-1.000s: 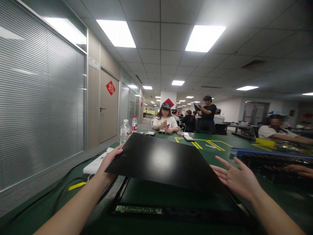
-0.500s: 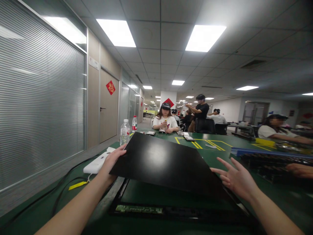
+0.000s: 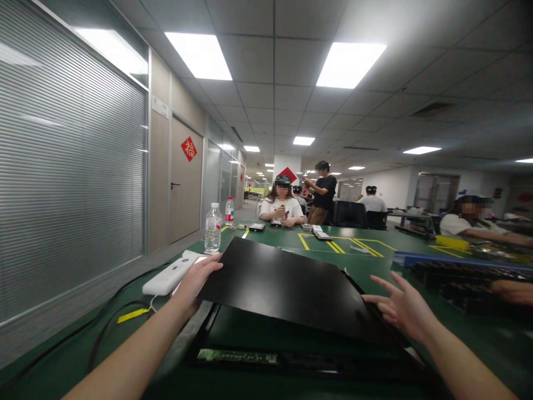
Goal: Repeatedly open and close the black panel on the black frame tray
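Note:
My left hand (image 3: 202, 279) is closed on the left edge of a thin, flat black panel (image 3: 283, 283), thumb on top and fingers underneath. The panel slants, its left side raised and its right side low. At its right edge, my right hand (image 3: 402, 308) has its fingers spread, the index fingertip close to or touching the edge. Beneath the panel a black rectangular frame (image 3: 345, 364) lies on the green table, partly covered. A green circuit board (image 3: 237, 355) runs along the near side of that frame.
A white device (image 3: 166, 278) with a cable lies left, near a yellow tag (image 3: 133, 315). Water bottles (image 3: 213, 228) stand behind the panel. Yellow tape (image 3: 333, 244) marks the green table. A person (image 3: 282, 203) sits opposite; another person's hand (image 3: 512, 291) is at right beside dark parts.
The panel has come down a little and shifted slightly right, with my left hand following. My right hand stays nearly in place. A standing person in the background has moved left.

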Demonstrator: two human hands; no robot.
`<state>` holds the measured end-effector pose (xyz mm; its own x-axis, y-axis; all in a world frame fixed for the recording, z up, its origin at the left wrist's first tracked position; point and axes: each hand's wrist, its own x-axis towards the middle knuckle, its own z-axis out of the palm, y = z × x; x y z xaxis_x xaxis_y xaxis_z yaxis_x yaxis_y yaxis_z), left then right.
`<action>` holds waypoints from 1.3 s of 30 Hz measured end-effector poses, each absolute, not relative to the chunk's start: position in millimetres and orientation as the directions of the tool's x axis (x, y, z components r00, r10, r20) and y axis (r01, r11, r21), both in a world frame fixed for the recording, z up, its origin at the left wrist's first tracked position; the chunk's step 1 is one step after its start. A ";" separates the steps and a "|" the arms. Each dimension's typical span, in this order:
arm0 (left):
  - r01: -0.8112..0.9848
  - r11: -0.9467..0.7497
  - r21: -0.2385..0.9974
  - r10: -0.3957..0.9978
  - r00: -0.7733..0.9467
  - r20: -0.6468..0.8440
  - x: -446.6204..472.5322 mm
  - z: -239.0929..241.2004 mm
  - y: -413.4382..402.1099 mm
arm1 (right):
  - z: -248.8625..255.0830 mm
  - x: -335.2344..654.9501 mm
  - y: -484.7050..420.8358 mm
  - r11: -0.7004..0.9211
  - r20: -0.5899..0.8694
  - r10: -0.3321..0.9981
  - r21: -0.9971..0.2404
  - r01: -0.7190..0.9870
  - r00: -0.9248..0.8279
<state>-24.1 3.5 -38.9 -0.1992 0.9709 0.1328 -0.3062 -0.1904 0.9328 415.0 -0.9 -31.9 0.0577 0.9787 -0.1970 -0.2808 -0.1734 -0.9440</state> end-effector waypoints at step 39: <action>-0.131 -0.026 0.991 0.995 -0.097 0.013 -12.2 -45.1 -0.9 | -37.8 425.2 7.8 -0.253 -0.281 0.935 -0.956 -0.148 0.214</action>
